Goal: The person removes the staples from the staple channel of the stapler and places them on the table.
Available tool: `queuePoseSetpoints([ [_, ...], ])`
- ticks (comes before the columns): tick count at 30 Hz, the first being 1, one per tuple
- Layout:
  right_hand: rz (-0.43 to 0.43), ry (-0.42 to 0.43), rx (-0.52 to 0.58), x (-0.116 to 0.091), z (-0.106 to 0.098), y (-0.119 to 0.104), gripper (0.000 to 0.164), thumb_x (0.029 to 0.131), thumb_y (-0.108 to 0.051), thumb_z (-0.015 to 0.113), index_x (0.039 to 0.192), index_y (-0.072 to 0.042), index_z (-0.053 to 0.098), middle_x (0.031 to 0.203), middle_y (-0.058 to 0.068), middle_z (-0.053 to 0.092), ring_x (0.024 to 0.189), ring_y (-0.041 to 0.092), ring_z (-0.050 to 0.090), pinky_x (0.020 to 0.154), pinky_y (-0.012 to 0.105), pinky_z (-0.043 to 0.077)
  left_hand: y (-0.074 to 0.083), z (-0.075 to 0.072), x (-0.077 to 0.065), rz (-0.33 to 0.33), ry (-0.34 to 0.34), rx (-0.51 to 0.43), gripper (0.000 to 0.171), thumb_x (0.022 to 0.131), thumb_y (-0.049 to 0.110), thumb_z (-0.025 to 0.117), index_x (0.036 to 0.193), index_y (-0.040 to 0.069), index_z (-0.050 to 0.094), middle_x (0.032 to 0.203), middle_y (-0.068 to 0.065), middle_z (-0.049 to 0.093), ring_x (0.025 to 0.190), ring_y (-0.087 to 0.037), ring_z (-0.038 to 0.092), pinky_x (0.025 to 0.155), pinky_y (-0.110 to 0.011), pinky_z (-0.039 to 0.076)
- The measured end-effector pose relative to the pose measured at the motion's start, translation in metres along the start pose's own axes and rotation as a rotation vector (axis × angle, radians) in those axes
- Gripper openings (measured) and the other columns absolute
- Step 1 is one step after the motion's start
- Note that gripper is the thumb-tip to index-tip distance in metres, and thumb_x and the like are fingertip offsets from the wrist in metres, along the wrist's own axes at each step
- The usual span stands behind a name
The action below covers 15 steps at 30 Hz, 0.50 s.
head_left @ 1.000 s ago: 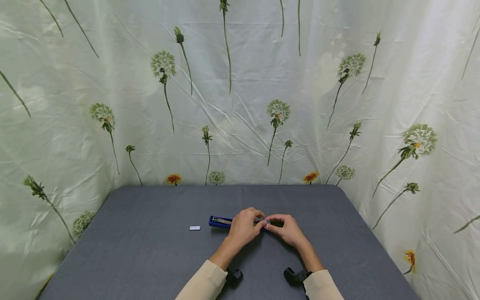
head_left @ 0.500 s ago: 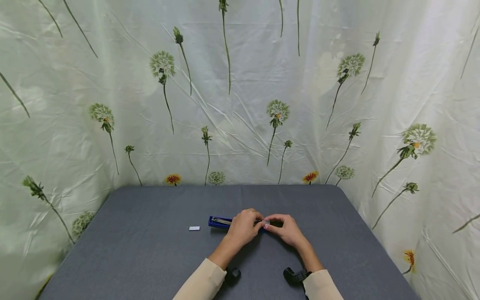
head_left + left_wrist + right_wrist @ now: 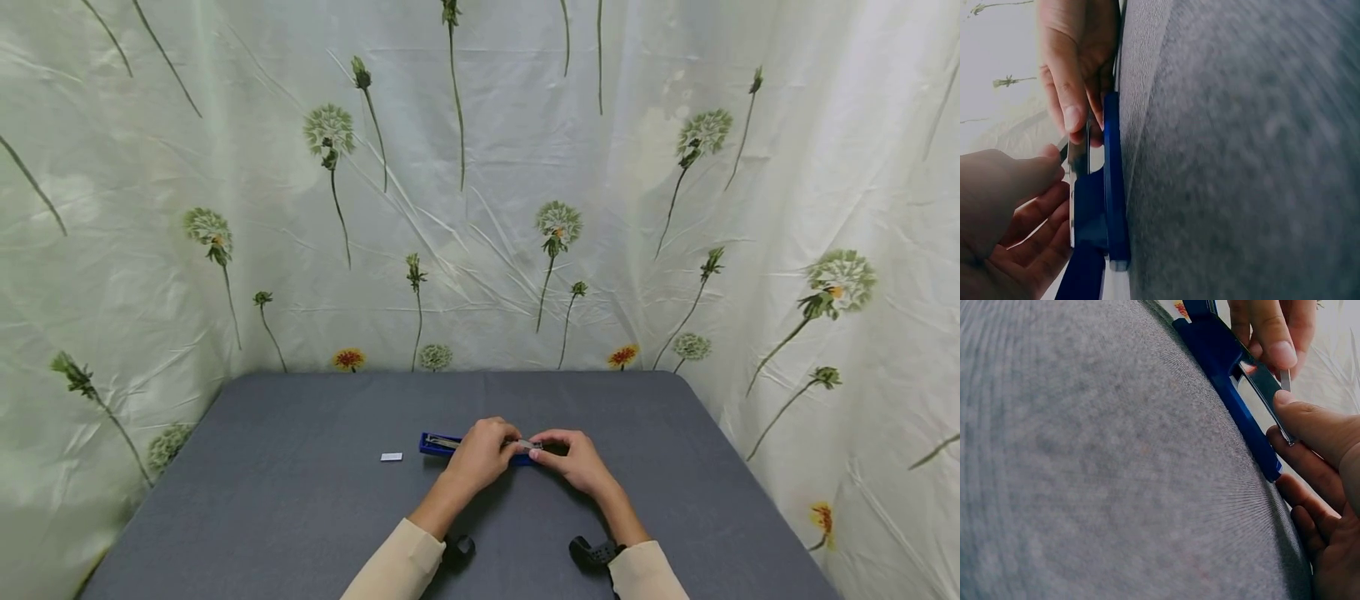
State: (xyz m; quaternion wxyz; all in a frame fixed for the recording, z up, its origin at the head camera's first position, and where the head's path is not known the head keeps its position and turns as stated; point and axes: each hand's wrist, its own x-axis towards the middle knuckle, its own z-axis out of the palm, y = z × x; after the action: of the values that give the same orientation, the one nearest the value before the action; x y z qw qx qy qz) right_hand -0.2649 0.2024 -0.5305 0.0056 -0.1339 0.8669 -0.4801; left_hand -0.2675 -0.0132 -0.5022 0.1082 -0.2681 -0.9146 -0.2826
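Note:
A blue stapler (image 3: 437,444) lies folded wide open on the table, its metal magazine (image 3: 1261,390) raised above the blue base (image 3: 1250,434). My right hand (image 3: 576,460) holds the magazine's free end between thumb and index finger, the other fingers beside the tip of the base. Over the middle of the stapler, my left hand (image 3: 480,454) pinches a short silver strip (image 3: 1285,379), which looks like a row of staples, close beside the magazine. In the head view the left hand covers part of the stapler.
A small whitish strip (image 3: 392,457) lies on the grey table (image 3: 300,500), left of the stapler. Black wrist devices show at the left wrist (image 3: 460,550) and right wrist (image 3: 592,553). A flower-printed curtain (image 3: 480,208) hangs behind the table.
My left hand has shifted slightly left, opening a gap between its fingertips and the right hand's, so more of the magazine shows. The right hand has stayed nearly in place.

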Motion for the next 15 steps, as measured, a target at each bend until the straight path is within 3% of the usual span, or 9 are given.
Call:
queuePoseSetpoints([
  [9, 0.005, 0.008, 0.010, 0.000, 0.000, -0.003, 0.021, 0.090, -0.029, 0.081, 0.108, -0.017, 0.080, 0.108, 0.002, 0.078, 0.102, 0.017, 0.068, 0.091, 0.034, 0.053, -0.007, -0.009, -0.007, 0.002, 0.006, -0.025, 0.014, 0.096, 0.025, 0.075, 0.103, 0.015, 0.080, 0.098, 0.001, 0.075, 0.085, -0.008, 0.068, 0.073, -0.023, 0.056],
  [15, 0.007, 0.005, 0.014, 0.000, 0.000, -0.001, 0.021, 0.091, -0.028, 0.081, 0.108, -0.017, 0.080, 0.108, 0.003, 0.078, 0.100, 0.017, 0.067, 0.088, 0.029, 0.052, -0.013, -0.014, -0.015, 0.007, 0.012, -0.036, 0.015, 0.096, 0.027, 0.075, 0.104, 0.016, 0.080, 0.100, 0.001, 0.075, 0.088, -0.009, 0.070, 0.076, -0.024, 0.057],
])
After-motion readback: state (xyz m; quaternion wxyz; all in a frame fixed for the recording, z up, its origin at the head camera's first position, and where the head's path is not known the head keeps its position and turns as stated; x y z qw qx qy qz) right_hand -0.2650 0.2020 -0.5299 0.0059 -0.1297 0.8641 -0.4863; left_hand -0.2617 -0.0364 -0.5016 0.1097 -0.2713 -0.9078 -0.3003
